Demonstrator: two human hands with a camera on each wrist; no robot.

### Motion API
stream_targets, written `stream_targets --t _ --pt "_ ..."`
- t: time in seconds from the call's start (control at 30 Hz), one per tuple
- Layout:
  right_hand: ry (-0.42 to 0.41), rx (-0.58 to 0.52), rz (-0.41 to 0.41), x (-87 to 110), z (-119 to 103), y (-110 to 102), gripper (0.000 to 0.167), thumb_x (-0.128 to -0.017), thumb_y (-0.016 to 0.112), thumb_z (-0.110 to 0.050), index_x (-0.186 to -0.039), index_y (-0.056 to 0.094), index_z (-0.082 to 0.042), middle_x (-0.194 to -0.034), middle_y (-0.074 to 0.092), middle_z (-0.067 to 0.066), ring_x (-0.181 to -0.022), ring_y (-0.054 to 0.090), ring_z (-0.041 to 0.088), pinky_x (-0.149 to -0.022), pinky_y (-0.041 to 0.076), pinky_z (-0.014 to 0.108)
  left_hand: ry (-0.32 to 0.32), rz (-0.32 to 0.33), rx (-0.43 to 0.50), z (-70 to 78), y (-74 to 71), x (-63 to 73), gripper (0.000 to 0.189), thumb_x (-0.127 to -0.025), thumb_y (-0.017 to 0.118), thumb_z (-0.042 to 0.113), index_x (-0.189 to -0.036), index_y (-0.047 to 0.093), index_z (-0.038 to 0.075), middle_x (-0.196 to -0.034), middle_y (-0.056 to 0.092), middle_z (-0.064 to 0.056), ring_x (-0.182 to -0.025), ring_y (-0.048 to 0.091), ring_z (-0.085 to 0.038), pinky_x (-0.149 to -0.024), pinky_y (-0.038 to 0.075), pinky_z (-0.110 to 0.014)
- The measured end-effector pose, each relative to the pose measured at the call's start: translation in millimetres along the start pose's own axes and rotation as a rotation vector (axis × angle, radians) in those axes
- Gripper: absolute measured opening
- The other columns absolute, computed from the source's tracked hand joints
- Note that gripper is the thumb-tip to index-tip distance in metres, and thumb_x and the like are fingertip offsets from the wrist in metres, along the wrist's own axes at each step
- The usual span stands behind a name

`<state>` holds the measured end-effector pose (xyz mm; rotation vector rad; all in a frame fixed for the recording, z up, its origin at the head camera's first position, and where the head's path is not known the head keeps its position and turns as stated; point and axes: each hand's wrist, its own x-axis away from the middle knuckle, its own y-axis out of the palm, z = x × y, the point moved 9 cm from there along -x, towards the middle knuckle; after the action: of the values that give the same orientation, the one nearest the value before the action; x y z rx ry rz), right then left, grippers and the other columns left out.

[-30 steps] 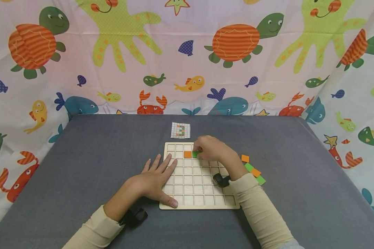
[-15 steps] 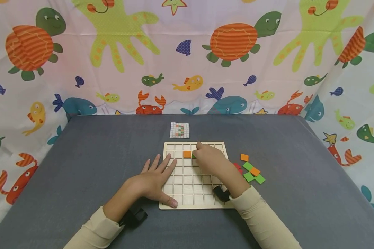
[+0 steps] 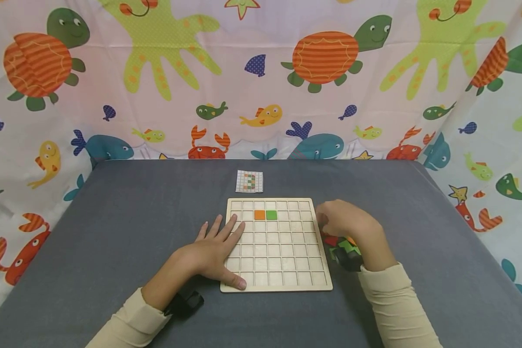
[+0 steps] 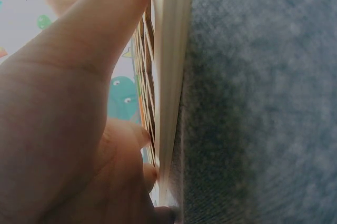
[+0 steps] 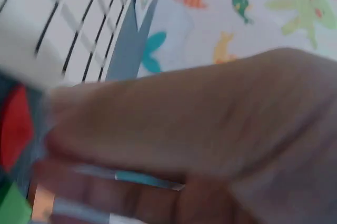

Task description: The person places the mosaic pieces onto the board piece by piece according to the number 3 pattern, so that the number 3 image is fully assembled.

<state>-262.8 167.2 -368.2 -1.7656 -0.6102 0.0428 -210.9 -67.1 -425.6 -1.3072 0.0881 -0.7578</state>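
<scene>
A wooden grid board (image 3: 287, 289) lies flat in front of me, with an orange square tile (image 3: 259, 214) and a green square tile (image 3: 271, 214) side by side in its second row. My left hand (image 3: 210, 256) rests spread on the board's left edge, and its thumb touches the lower left corner. Past the board's right edge, my right hand (image 3: 345, 222) hangs over a loose pile of tiles. A red tile (image 5: 16, 126) and a green tile (image 5: 13, 203) show near its fingertips in the right wrist view. Nothing is seen between its loosely bent fingers, which are blurred.
Behind the board lies a small white card (image 3: 250, 181) printed with a coloured grid pattern. The table has a grey cloth (image 3: 156, 203). A patterned curtain (image 3: 261, 87) rises behind it and at both sides. Red, green and orange tiles are partly hidden under the right wrist.
My right hand has left the green tile in the board's second row and moved right, over the loose tiles. The left hand stays in place on the board.
</scene>
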Motion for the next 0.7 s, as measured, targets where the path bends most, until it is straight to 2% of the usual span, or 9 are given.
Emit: stream_targets --t 0.13,0.27,0.33,0.43,0.53,0.7 --pt "0.086 -0.010 -0.060 3.0 17 7 0.011 -0.082 0.071 0.001 -0.090 0.067 -0.006 -0.085 0.061 0.004 -0.075 0.055 0.020 -0.065 0.048 0.037 0.002 -0.002 0.003 0.2 0.3 0.6 0.134 -0.065 0.070 0.084 -0.163 0.008 0.017 -0.167 -0.007 -0.009 -0.150 -0.013 -0.040 -0.114 -0.002 -0.065" --pt "0.096 0.004 -0.032 -1.1 21 9 0.017 -0.082 0.077 -0.006 -0.079 0.061 -0.008 -0.075 0.056 0.003 -0.067 0.051 0.019 -0.059 0.041 0.034 0.001 -0.003 0.001 0.0 0.7 0.8 0.135 -0.065 0.069 0.084 -0.163 0.007 0.017 -0.168 -0.007 -0.009 -0.150 -0.012 -0.040 -0.114 -0.002 -0.065" --pt "0.098 0.023 -0.015 -4.2 21 10 0.019 -0.081 0.076 -0.003 -0.076 0.059 -0.009 -0.072 0.054 0.003 -0.065 0.050 0.019 -0.057 0.040 0.033 0.005 -0.002 0.003 0.2 0.6 0.8 0.134 -0.065 0.069 0.084 -0.163 0.007 0.016 -0.168 -0.007 -0.009 -0.150 -0.012 -0.041 -0.113 -0.002 -0.066" --pt "0.070 0.040 0.024 -8.3 22 8 0.020 -0.081 0.066 0.008 -0.073 0.060 -0.010 -0.072 0.054 0.004 -0.066 0.049 0.020 -0.057 0.039 0.033 0.004 -0.002 0.007 0.4 0.1 0.8 0.134 -0.065 0.070 0.084 -0.163 0.008 0.016 -0.168 -0.007 -0.009 -0.150 -0.012 -0.040 -0.114 -0.002 -0.066" --pt "0.014 0.024 0.076 -10.9 21 5 0.022 -0.081 0.063 0.012 -0.074 0.064 -0.009 -0.075 0.056 0.003 -0.069 0.050 0.021 -0.059 0.041 0.035 0.005 -0.001 0.012 0.2 -0.1 0.6 0.134 -0.066 0.070 0.083 -0.163 0.008 0.016 -0.167 -0.006 -0.010 -0.150 -0.012 -0.041 -0.114 -0.002 -0.066" --pt "-0.035 0.015 0.142 -14.0 22 0 0.011 -0.083 0.076 0.001 -0.083 0.068 -0.008 -0.081 0.060 0.003 -0.077 0.054 0.022 -0.068 0.047 0.040 0.005 0.004 0.010 0.1 -0.8 1.1 0.134 -0.066 0.070 0.083 -0.163 0.008 0.016 -0.167 -0.006 -0.010 -0.150 -0.012 -0.041 -0.114 -0.002 -0.066"
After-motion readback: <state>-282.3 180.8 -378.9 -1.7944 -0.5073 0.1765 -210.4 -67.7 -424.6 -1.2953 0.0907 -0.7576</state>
